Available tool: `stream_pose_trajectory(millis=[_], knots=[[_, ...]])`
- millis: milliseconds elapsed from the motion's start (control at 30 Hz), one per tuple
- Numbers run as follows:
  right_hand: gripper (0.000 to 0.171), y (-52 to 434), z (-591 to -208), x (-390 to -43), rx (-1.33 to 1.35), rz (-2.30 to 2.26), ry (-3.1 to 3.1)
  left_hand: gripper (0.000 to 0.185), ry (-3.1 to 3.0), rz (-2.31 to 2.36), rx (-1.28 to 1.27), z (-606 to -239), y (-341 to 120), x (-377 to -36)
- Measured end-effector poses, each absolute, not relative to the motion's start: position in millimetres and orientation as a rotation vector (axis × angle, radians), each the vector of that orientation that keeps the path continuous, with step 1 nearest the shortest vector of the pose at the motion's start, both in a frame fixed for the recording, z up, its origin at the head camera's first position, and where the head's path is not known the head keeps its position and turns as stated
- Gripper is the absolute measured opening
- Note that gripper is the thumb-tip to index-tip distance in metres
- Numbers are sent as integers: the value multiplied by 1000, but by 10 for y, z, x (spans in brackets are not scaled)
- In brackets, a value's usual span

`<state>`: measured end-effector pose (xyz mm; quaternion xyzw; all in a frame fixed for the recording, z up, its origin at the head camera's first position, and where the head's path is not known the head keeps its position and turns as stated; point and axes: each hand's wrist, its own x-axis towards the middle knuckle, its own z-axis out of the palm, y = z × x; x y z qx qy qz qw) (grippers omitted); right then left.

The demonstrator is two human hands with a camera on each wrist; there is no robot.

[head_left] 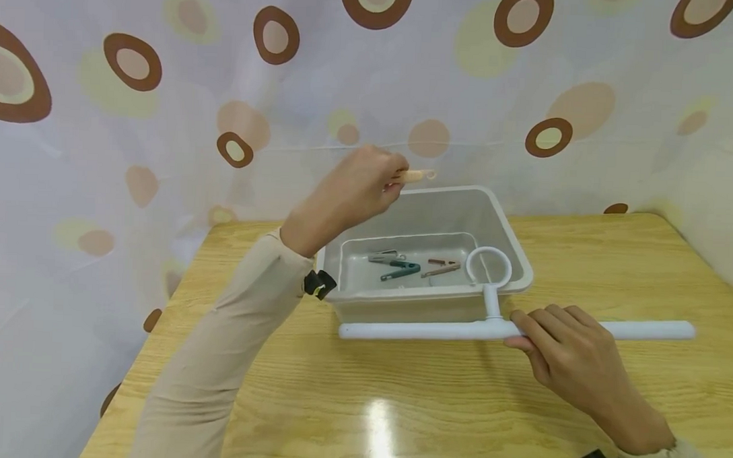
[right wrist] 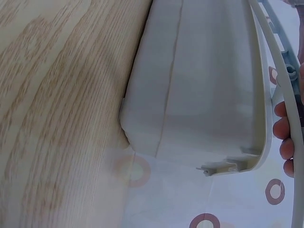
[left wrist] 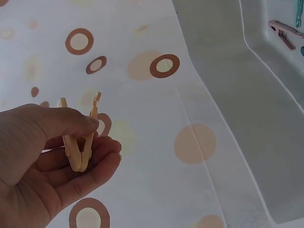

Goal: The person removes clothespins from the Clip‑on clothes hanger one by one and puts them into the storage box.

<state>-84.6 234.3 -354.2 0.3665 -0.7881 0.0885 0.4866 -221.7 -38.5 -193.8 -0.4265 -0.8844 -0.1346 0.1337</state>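
My left hand is raised over the back left of a white plastic bin and pinches a beige clothespin between thumb and fingers. In the left wrist view the beige clothespin is squeezed, its tips spread. My right hand grips a white plastic hanger bar lying along the bin's front; its ring rises over the bin's rim. Inside the bin lie a grey clothespin, a teal clothespin and a brown clothespin.
The bin stands on a wooden table against a curtain printed with brown and yellow ovals. In the right wrist view the bin's outer wall fills the middle, with my fingertips at the right edge.
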Motion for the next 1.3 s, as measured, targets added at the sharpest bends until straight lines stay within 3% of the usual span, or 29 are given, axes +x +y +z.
stream_pose_trajectory(millis=[1100,1300], knots=[[49,2352,-3544,-839,893,211,-1918,12,-2767,-232,-1205,-2526,-222,-2907],[50,2365,-3559,-829,895,219,-1927,23,-2859,-160,-1164,-2540,-171,-2932]])
